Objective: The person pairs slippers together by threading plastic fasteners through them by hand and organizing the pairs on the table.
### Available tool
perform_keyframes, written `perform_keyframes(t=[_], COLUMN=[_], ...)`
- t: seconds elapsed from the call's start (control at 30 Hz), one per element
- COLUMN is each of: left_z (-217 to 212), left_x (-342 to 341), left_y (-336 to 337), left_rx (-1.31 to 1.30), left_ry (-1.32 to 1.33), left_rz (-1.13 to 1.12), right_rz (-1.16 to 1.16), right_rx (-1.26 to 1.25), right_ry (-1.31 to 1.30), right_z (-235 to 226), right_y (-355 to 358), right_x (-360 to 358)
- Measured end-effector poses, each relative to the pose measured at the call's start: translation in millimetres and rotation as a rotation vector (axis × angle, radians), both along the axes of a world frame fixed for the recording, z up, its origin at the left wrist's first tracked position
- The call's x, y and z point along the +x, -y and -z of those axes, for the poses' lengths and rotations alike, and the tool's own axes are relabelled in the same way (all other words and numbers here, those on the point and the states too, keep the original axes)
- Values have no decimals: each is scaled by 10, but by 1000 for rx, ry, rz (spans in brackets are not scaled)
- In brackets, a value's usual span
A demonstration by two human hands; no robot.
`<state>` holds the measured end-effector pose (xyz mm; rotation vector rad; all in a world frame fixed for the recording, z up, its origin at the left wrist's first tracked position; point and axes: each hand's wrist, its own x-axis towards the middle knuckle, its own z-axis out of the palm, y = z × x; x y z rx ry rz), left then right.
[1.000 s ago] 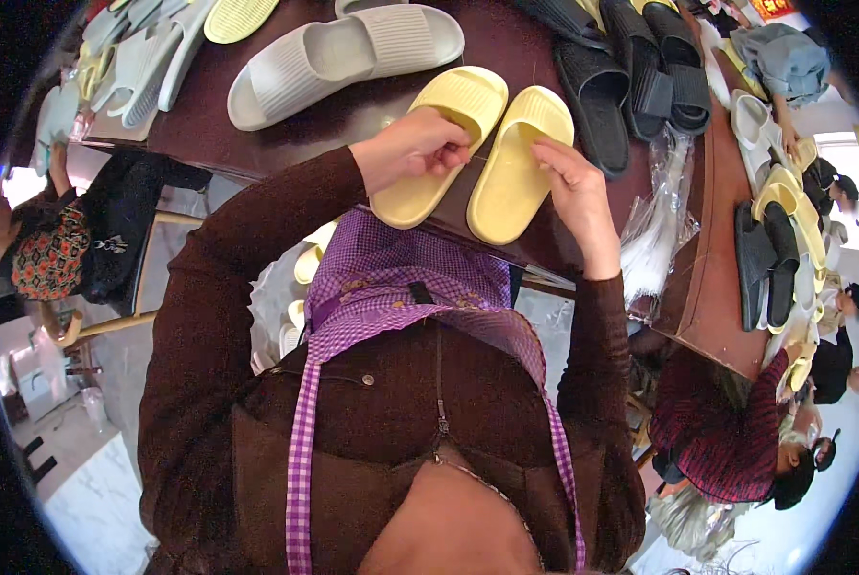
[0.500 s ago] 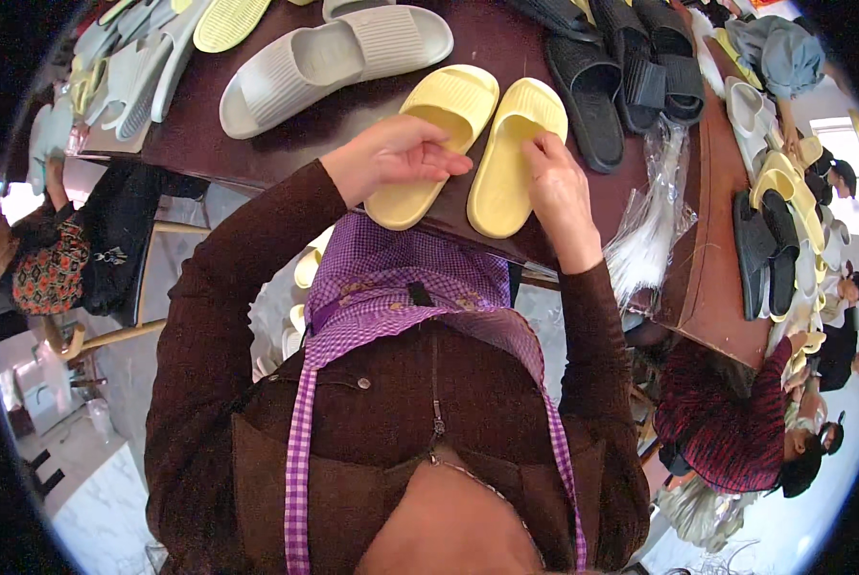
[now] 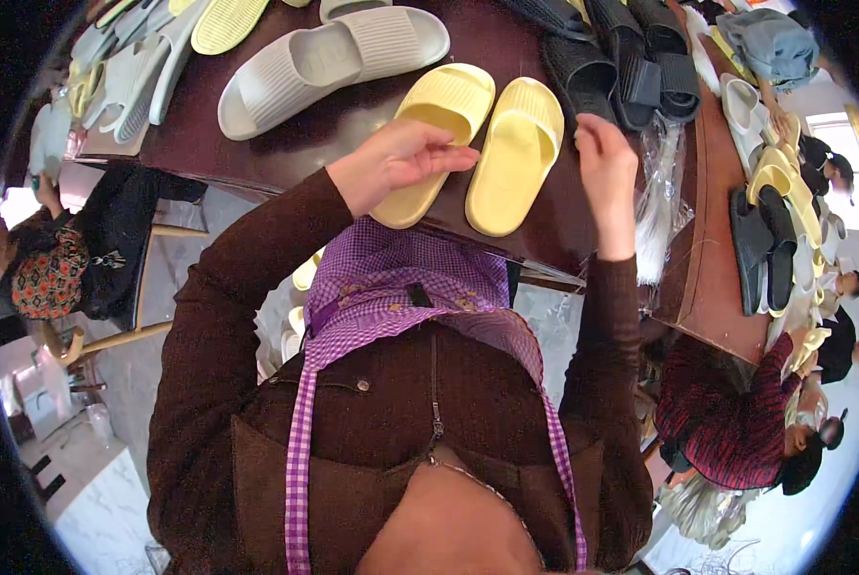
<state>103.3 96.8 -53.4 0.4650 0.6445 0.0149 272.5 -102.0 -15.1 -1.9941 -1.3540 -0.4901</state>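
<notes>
Two yellow slide slippers lie side by side at the table's near edge, toe straps facing away from me. Over the left yellow slipper (image 3: 453,91) rests my left hand (image 3: 401,165), its fingers stretched out toward the gap between the pair. The right yellow slipper (image 3: 506,182) has no hand on it. My right hand (image 3: 610,172) is raised just right of it, thumb and fingertips drawn together by the near end of a black slipper (image 3: 585,77). Whatever may be between those fingertips is too small or hidden.
Grey slippers (image 3: 334,62) lie end to end at the far left. More black slippers (image 3: 674,67) stand at the far right, above a clear plastic bundle of white strands (image 3: 655,211). A neighbouring table (image 3: 717,259) carries other slippers, and co-workers sit on both sides.
My right hand has left the right yellow slipper and moved right, to the black slipper's near end. My left hand has shifted slightly right over its slipper.
</notes>
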Motion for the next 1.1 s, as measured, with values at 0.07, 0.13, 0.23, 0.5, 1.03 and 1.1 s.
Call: perform_keyframes(t=[0.07, 0.13, 0.23, 0.5, 1.03, 1.1], left_z=[-58, -111, -44, -91, -39, -8], left_x=[12, 18, -40, -37, 65, 78], left_y=[63, 120, 124, 215, 181, 151], left_rx=[9, 26, 37, 42, 52, 49], left_ry=[-1, -4, 41, 50, 32, 41], left_rz=[-18, -57, -65, -144, -98, -95], right_rz=[164, 250, 275, 271, 240, 227], right_rx=[-68, -101, -77, -158, -805, -805], right_ry=[-402, -605, -640, -652, -194, -231], right_z=[35, 77, 121, 225, 166, 190], right_y=[-1, 56, 87, 48, -818, -801], right_x=[199, 333, 412, 519, 958, 997])
